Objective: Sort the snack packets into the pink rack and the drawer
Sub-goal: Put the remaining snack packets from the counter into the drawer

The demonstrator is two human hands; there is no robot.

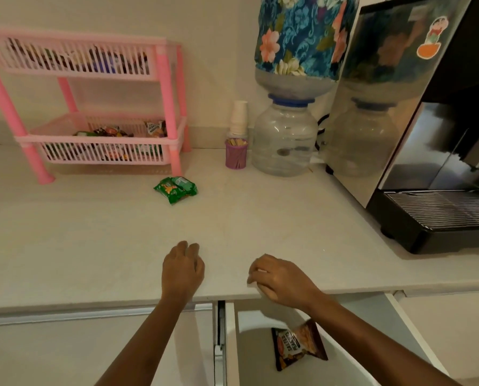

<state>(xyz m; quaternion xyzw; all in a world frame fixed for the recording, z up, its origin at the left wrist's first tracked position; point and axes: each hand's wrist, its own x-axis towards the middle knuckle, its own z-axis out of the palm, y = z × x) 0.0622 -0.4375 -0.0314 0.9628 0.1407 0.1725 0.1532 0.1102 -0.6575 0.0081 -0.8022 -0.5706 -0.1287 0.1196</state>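
Observation:
A green snack packet (175, 189) lies on the white counter (93, 232), just in front of the pink rack (93, 107). Both shelves of the rack hold several packets. Below the counter edge the white drawer (231, 344) is pulled out, with a brown salted-peanuts packet (298, 348) lying inside. My left hand (182, 270) rests on the counter near its front edge, fingers curled and holding nothing. My right hand (280, 280) hovers at the counter edge above the drawer, fingers loosely curled, with nothing visible in it.
A water jar (284, 137) with a floral-covered bottle on top stands at the back. Beside it are a stack of paper cups (239, 118) and a purple holder of sticks (236, 156). A coffee machine (428, 135) fills the right side of the counter.

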